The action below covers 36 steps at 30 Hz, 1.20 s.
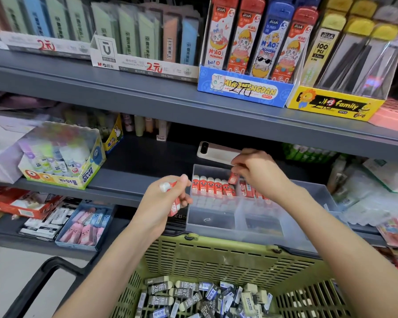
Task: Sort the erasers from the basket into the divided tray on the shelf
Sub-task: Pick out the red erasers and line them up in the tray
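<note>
Seat the red-sleeved white eraser pinched by the right hand upright at the 3 o'clock end of the row in the clear plastic divided tray, keeping spares gripped in the left hand at 9 o'clock.

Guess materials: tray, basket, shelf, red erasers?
The tray looks like clear, slightly frosted plastic: the red erasers show through its walls. The basket looks like matte olive moulded plastic, with slotted walls. The shelf is probably grey painted metal, going by its thin folded edge. Those erasers show white rubbery ends in printed sleeves, paper or film.
</note>
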Each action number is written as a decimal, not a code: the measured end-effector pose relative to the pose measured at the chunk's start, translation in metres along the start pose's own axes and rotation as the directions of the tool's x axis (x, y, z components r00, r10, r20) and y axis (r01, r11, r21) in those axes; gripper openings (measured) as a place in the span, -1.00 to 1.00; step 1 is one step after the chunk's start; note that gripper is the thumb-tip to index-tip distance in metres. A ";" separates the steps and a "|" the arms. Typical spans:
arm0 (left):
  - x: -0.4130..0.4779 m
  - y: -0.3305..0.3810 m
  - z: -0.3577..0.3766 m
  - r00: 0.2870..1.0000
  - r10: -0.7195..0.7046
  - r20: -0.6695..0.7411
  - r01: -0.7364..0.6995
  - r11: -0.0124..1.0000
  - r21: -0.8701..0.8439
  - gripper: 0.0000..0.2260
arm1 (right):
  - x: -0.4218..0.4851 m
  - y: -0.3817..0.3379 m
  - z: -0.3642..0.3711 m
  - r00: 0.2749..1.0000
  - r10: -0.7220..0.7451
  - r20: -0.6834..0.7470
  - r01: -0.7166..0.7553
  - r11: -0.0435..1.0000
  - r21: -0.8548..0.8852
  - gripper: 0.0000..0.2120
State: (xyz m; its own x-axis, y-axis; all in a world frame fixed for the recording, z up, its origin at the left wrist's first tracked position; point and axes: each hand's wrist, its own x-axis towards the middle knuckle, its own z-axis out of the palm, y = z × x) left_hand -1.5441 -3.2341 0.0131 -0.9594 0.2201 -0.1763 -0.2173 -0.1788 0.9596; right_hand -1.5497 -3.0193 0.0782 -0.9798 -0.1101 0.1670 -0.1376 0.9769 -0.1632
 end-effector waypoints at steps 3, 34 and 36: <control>-0.001 -0.004 0.000 1.000 -0.014 0.025 0.013 1.000 0.006 -0.80 | 0.012 -0.001 0.003 0.984 -0.023 0.174 0.034 0.998 -0.060 -0.82; -0.004 -0.009 -0.005 0.999 -0.033 0.002 0.033 0.999 -0.017 -0.75 | 0.008 0.029 0.032 0.988 0.129 0.080 -0.134 0.989 0.060 -0.86; -0.004 -0.009 -0.005 0.999 -0.040 0.001 0.040 0.999 -0.029 -0.67 | 0.005 0.030 0.040 0.997 0.061 0.051 -0.059 0.997 -0.040 -0.76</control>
State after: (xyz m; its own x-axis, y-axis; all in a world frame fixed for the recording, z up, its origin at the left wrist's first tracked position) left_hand -1.5390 -3.2385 0.0042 -0.9498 0.2279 -0.2142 -0.2606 -0.1979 0.9449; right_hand -1.5643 -2.9980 0.0351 -0.9925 -0.0596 0.1066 -0.0736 0.9883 -0.1334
